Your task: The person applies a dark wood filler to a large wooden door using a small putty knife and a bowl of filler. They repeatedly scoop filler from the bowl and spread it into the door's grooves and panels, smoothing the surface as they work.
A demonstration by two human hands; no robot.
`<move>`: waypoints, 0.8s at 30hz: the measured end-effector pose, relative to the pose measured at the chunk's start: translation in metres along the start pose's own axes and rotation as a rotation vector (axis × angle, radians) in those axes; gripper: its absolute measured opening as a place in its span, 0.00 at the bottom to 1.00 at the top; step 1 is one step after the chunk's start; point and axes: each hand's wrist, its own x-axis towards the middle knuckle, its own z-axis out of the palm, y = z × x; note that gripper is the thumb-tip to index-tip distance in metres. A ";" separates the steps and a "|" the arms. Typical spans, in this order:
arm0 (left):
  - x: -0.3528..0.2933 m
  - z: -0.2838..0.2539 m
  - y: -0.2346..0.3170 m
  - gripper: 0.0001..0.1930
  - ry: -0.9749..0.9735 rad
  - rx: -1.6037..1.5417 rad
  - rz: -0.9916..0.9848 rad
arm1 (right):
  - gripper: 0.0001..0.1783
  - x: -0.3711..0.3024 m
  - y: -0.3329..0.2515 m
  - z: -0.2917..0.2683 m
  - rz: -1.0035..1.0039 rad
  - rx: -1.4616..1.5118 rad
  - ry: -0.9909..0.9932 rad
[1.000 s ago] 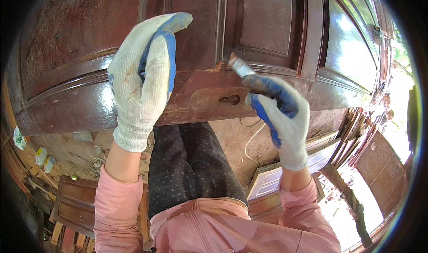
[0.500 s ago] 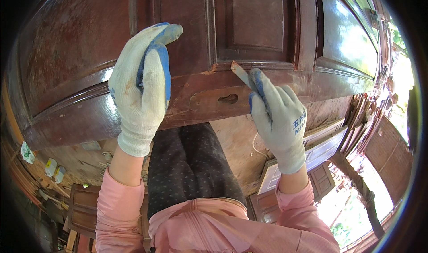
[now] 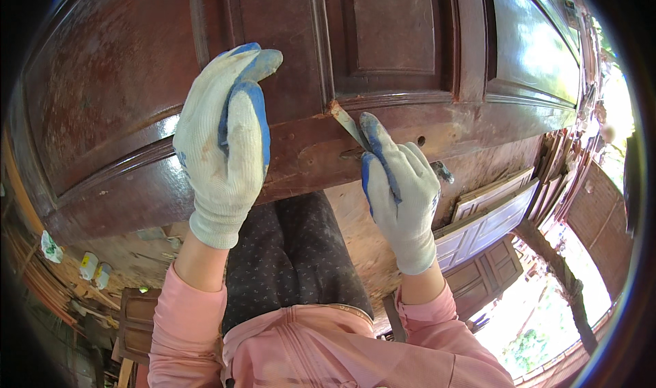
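Observation:
A dark reddish-brown panelled door [image 3: 389,29] lies across in front of me. My right hand [image 3: 403,190], in a white knit glove with blue palm, is closed on a thin putty knife [image 3: 350,126]. Its index finger lies along the blade. Reddish-brown paste coats the blade tip, which appears to touch the door at the lower corner of a panel's moulding. My left hand [image 3: 222,138], gloved likewise, is held cupped above the door's near rail, fingers stretched up and bent at the tips, thumb apart. Its palm is turned away, so anything inside is hidden.
A round hole [image 3: 420,140] and a partly covered slot pierce the near rail. Panelled doors [image 3: 486,268] lean at the lower right beside a rough post [image 3: 550,268]. Small containers [image 3: 89,265] stand on the floor at left, near a white-and-green wrapper [image 3: 50,246].
My right hand has moved left and slightly down, carrying the putty knife's tip to the moulding corner. The left hand sits slightly lower and further right in view, its shape about the same.

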 end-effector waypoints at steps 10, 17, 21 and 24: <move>0.009 0.013 0.005 0.18 0.009 -0.048 -0.041 | 0.30 0.000 0.001 -0.003 -0.042 -0.115 -0.001; 0.012 0.013 0.006 0.18 -0.010 0.012 -0.024 | 0.31 0.002 -0.002 -0.008 -0.051 -0.168 -0.003; 0.016 0.012 0.007 0.18 -0.033 -0.012 -0.028 | 0.31 -0.002 -0.009 -0.003 -0.086 -0.206 0.005; 0.016 0.012 0.005 0.19 -0.033 0.016 -0.021 | 0.29 -0.001 -0.017 -0.010 -0.046 -0.187 -0.031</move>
